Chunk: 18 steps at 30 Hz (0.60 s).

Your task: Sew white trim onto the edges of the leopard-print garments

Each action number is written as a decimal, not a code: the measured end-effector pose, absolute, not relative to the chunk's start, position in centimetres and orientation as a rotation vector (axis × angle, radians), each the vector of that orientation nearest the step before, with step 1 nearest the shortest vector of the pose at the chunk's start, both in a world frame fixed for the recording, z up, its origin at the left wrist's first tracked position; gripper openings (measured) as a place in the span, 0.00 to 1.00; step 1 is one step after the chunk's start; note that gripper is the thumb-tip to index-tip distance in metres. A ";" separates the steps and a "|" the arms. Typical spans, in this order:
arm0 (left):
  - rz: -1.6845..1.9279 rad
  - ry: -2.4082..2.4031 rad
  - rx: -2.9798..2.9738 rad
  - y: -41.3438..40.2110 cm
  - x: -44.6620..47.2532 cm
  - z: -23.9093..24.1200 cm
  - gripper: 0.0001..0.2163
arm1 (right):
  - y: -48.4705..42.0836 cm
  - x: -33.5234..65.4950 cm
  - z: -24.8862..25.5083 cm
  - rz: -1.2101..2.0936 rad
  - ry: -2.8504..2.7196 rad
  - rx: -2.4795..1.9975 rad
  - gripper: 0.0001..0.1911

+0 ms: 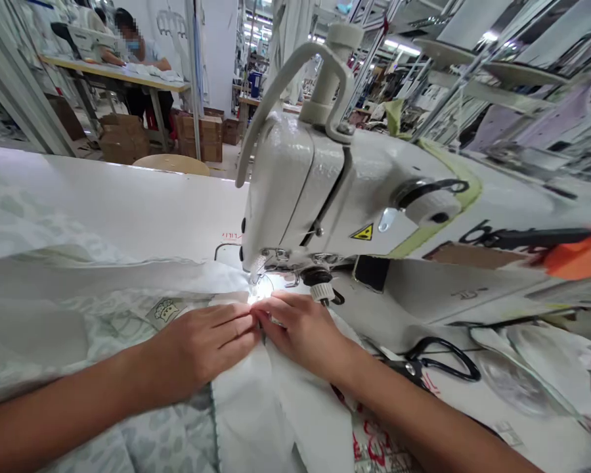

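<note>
A white sewing machine (295, 197) stands in front of me, its lamp glowing around the needle. White fabric (249, 401) runs under the needle area and hangs toward me. My left hand (207, 345) is closed on the fabric just before the needle, fingers together. From the other side my right hand (300, 328) pinches the same fabric; the two hands' fingertips meet there. Pale green patterned cloth (162, 430) lies beneath my left forearm, with a small printed label (166, 310) beside that hand. The needle tip is lost in the glare.
Black-handled scissors (443, 360) lie right of my right forearm, near a clear round dish (515, 381) and fabric scraps (546, 361). An orange-and-black object (576, 249) sits along the machine arm. Across the way, a person (138, 49) sits at another table (123, 75) above cardboard boxes (123, 138).
</note>
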<state>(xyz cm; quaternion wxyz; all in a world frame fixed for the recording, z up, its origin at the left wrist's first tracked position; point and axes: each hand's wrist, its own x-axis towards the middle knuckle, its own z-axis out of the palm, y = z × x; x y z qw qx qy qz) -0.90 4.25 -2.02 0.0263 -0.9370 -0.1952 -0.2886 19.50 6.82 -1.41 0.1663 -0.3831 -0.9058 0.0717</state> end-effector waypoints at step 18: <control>-0.708 -0.512 -2.937 4.5 -2.0 -1.4 0.16 | 6.1 19.1 0.4 0.309 -2.676 -1.432 0.18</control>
